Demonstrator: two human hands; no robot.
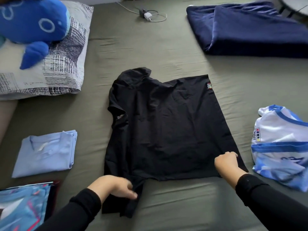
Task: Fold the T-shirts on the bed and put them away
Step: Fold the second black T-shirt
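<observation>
A black T-shirt (166, 124) lies spread on the olive-green bed (150, 50), its collar towards the left. My left hand (116, 186) grips the near left sleeve where it hangs towards me. My right hand (227, 162) pinches the near right edge of the shirt by the hem corner. A light blue T-shirt (46, 154) lies folded at the left. A crumpled white and blue T-shirt (280, 147) sits unfolded at the right. A blue patterned garment (25, 204) lies at the bottom left corner.
A patterned pillow (55, 64) with a blue whale plush (30, 22) is at the back left. A folded navy blanket (250, 29) lies at the back right. A charger and cable (147, 15) rest near the far edge.
</observation>
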